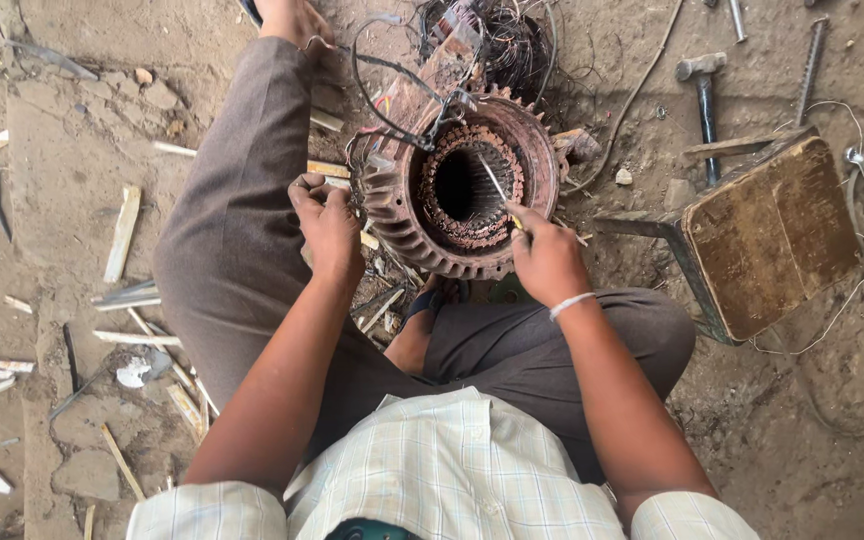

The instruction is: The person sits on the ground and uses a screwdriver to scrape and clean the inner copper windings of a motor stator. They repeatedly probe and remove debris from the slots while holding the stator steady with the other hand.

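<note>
The left hand (327, 225) gripped the finned motor stator (457, 190) by its left rim. The right hand (547, 255) pinched a thin metal rod (497, 185), angled up-left into the bore.

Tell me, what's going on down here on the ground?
A person sits on the dirt floor with a rusty, round, finned metal motor housing between their legs. The left hand grips its outer rim, while the right hand pokes a thin metal tool into the copper-lined opening. Tangled dark wires lie behind it. A hammer and a worn wooden stool sit to the right.
</note>
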Demonstrator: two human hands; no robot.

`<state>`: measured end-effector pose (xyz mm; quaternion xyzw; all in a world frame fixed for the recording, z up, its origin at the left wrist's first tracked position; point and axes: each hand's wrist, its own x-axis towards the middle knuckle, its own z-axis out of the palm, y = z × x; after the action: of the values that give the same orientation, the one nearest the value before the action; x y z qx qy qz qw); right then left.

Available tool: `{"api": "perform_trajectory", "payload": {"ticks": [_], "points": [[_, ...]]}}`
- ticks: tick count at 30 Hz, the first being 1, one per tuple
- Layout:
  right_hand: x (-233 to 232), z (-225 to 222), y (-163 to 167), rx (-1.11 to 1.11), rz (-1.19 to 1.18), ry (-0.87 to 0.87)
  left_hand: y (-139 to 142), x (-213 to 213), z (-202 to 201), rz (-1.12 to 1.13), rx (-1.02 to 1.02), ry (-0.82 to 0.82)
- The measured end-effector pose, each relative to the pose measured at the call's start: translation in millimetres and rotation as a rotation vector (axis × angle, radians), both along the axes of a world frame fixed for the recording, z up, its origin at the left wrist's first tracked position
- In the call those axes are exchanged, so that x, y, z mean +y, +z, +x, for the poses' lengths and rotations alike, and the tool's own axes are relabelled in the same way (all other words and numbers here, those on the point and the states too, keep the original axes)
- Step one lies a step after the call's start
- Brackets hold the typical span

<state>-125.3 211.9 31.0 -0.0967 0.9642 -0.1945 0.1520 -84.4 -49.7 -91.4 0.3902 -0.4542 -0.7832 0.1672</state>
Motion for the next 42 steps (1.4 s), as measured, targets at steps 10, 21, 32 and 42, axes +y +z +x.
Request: {"api": "perform_trajectory", "payload": {"ticks": [10,21,32,42], "points": [[45,-8,45,-0.193,-0.862,-0.208,-8,9,-1,-0.242,-0.040,-0.150],[48,-54,48,0.462,-1.381,-0.091,64,74,10,-1.350,0.366,-0.876],[-9,-79,38,0.265,-1.613,0.083,-22,129,-103,0.217,-0.290,-0.535],[-32,-81,14,0.143,-1.632,0.044,-26,135,-116,0.502,-0.234,-0.389]]}}
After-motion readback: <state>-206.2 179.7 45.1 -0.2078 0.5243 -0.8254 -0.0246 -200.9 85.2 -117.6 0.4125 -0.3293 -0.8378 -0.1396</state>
